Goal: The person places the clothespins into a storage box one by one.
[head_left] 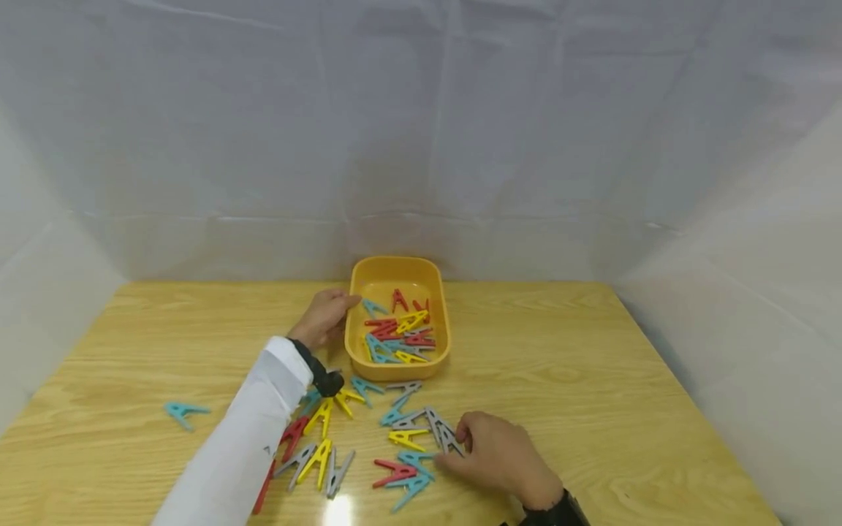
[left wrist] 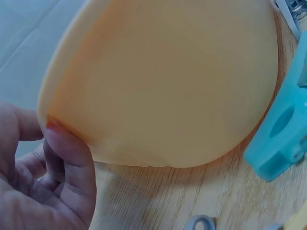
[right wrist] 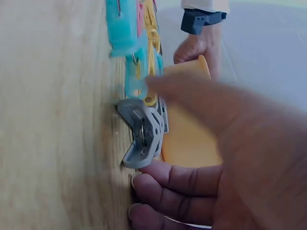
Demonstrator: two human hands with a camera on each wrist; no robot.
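the left hand [head_left: 324, 318] grips the rim of the oblong yellow plastic tray [head_left: 441, 343] on the wooden table while the right hand [head_left: 496, 454] pinches a grey plastic clothespin [head_left: 446, 436] just below it, which may slip from the shallow fingertip pinch.

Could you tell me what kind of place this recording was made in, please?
Probably a staged recording booth, not a home: a wooden table enclosed on three sides by a plain white cloth backdrop, with only a yellow tray and scattered coloured clothes pegs on it.
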